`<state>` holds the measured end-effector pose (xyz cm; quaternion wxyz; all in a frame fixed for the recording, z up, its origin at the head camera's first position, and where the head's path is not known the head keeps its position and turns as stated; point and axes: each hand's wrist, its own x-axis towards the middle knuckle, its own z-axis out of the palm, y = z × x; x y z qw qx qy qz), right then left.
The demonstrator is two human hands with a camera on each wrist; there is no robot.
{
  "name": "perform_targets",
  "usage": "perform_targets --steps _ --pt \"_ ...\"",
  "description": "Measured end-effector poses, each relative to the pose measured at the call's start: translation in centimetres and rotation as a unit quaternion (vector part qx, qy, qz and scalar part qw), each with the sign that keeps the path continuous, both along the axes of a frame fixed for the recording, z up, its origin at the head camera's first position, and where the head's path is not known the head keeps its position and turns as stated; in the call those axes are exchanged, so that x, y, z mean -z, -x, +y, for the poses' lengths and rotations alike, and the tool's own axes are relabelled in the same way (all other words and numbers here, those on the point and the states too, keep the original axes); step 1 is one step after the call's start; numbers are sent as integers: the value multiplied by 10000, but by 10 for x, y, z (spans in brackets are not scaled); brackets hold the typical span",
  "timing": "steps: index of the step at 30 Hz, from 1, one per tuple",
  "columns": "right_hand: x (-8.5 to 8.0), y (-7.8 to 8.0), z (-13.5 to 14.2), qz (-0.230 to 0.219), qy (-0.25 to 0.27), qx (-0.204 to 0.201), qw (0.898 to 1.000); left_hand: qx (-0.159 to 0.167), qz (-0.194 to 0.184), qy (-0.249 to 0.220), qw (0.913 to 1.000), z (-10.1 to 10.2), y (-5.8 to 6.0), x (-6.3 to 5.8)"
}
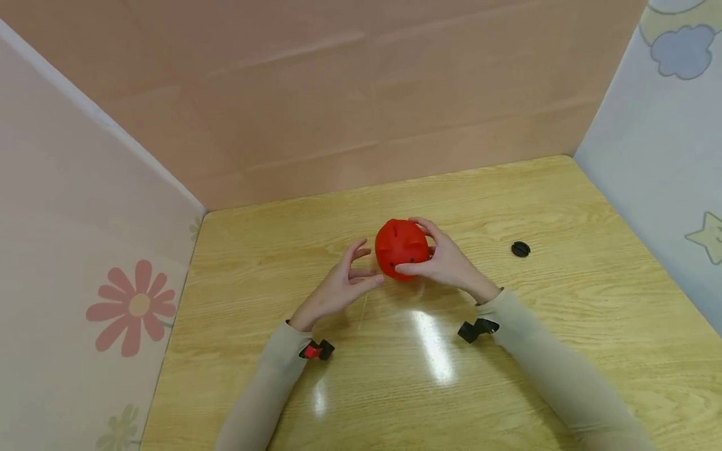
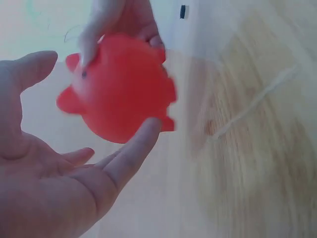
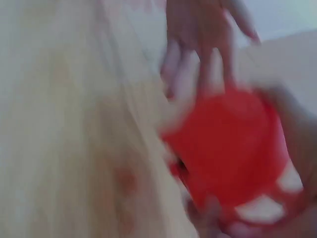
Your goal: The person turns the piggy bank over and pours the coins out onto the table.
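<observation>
R hand (image 1: 445, 260) gripped 1 red piggy bank (image 1: 399, 245) over the wood-grain table (image 1: 271, 263), approx. mid-width; thumb lay across its face near 2 dark eyes, other fingers partly hidden behind it. L hand (image 1: 341, 282) was spread, fingers loosely extended, just beside the bank; couldn't tell if any fingertip touched. 1 small round black plug (image 1: 521, 249) lay apart, to the R. R wrist cam view was badly blurred. 2 sleeves (image 1: 265, 382) ran off the btm. edge.

honestly can't make out any readable text, labels, brands, numbers or signs in any of the three views
</observation>
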<state>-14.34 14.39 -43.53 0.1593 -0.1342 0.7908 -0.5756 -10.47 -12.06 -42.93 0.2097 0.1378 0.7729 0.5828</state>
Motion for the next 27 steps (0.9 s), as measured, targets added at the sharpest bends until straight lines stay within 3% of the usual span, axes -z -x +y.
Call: perform_targets --steps 1,6,12,17,22,27 --pt "1 1 0 -88 -36 124 9999 -49 -55 -10 10000 0 2 1" --pt "3 0 -5 -188 128 -64 9997 23 -288 -53 9996 3 6 6" --pt "2 -7 -11 -142 115 -28 9998 -1 -248 -139 9996 6 10 8" --pt "5 -8 -12 -166 -14 -268 9995 14 -199 21 9998 6 10 5" --pt "4 -9 -10 -42 -178 -619 9979 448 -109 323 9984 -5 9 -1" --pt "-3 -10 -8 -22 -567 -1311 9897 967 -256 651 9928 -22 10 -9"
